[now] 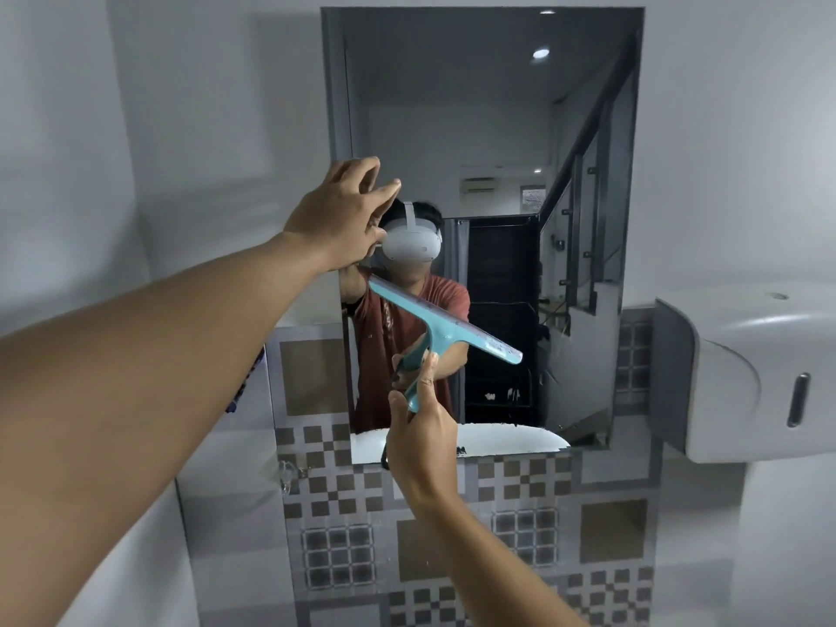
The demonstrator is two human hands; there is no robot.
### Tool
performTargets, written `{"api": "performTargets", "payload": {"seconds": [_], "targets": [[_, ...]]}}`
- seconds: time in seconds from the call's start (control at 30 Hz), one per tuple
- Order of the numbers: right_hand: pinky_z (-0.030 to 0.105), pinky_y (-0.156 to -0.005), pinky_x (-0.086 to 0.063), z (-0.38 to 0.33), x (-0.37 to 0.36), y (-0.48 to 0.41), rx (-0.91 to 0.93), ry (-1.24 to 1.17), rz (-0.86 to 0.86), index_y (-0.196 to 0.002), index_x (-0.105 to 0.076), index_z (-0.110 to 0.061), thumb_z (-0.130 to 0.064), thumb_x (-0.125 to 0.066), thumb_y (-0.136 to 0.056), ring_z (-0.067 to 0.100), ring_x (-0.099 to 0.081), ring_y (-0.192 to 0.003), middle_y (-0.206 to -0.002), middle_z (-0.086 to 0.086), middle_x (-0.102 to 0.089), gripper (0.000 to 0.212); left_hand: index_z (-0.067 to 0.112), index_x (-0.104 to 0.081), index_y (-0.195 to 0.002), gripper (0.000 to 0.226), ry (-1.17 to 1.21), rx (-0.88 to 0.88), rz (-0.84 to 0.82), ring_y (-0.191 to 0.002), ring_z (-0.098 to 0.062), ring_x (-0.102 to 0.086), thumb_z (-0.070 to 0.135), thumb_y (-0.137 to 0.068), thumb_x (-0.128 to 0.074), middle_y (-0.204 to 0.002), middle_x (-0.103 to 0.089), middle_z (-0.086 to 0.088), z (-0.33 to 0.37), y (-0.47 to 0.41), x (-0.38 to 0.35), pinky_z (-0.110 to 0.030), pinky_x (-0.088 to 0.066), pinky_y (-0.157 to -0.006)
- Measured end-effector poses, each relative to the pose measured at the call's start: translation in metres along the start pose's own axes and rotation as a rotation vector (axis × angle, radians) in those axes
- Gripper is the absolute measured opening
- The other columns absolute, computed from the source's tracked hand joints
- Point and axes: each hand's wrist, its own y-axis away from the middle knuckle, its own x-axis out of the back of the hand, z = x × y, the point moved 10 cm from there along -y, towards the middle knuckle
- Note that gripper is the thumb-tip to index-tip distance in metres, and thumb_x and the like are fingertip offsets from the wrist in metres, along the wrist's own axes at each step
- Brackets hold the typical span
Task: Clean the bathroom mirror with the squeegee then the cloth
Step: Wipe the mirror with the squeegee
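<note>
The tall rectangular bathroom mirror [497, 129] hangs on the wall straight ahead. My right hand [423, 438] grips the handle of a teal squeegee [445, 325], whose blade lies slanted across the lower middle of the glass, higher at its left end. My left hand [337, 214] is raised at the mirror's left edge with fingers spread, holding nothing, its fingertips at the glass. The mirror reflects a person in a red shirt wearing a white headset. No cloth is in sight.
A white wall dispenser [742, 377] juts out just right of the mirror. Grey and brown patterned tiles [452, 536] cover the wall below it. Plain pale walls lie to the left and right.
</note>
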Motion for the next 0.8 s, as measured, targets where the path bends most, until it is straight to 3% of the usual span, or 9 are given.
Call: {"api": "performTargets", "payload": {"seconds": [0.17,0.33,0.5,0.63,0.8], "targets": [[0.034,-0.072,-0.054,0.004,0.009,-0.002,0.053,0.092,-0.016,-0.157,0.001,-0.044,-0.03,-0.048,-0.105,0.017,-0.06,-0.082,-0.093,0.004,-0.063,0.073,0.018,-0.043,-0.148,0.069,0.002,0.004,-0.004,-0.141,-0.036,-0.027,0.03,-0.087,-0.072,-0.152,-0.033,-0.011,0.002,0.001,0.0,-0.061,-0.052,-0.092],[0.027,-0.068,-0.042,0.004,0.001,0.009,0.105,0.252,-0.125,-0.154,-0.001,-0.048,-0.031,-0.048,-0.105,0.015,-0.053,-0.079,-0.097,0.004,-0.058,0.07,0.019,-0.043,-0.148,0.069,-0.012,0.001,0.015,-0.141,-0.036,-0.027,0.031,-0.087,-0.072,-0.151,-0.034,-0.012,0.002,0.001,-0.001,-0.06,-0.054,-0.091],[0.027,-0.064,-0.041,0.001,0.012,0.008,0.161,0.365,-0.11,-0.156,-0.004,-0.046,-0.031,-0.048,-0.105,0.016,-0.052,-0.076,-0.095,0.001,-0.054,0.069,0.02,-0.042,-0.148,0.068,-0.019,0.002,0.011,-0.141,-0.036,-0.027,0.03,-0.087,-0.072,-0.152,-0.033,-0.012,0.001,0.002,-0.002,-0.06,-0.055,-0.088],[0.036,-0.061,-0.055,0.0,0.039,0.0,0.25,0.584,-0.094,-0.157,-0.012,-0.046,-0.026,-0.048,-0.103,0.018,-0.056,-0.07,-0.095,0.004,-0.057,0.068,0.018,-0.042,-0.148,0.066,-0.009,0.02,0.031,-0.142,-0.035,-0.026,0.026,-0.089,-0.07,-0.152,-0.032,-0.013,0.005,0.005,-0.002,-0.057,-0.056,-0.09],[0.034,-0.054,-0.043,-0.008,0.082,-0.017,0.383,0.928,-0.093,-0.156,-0.016,-0.046,-0.017,-0.045,-0.1,0.024,-0.059,-0.077,-0.105,0.01,-0.06,0.07,0.013,-0.044,-0.147,0.06,0.011,0.027,0.087,-0.14,-0.037,-0.03,0.019,-0.091,-0.067,-0.152,-0.034,-0.018,0.016,0.021,-0.007,-0.05,-0.051,-0.1]]}}
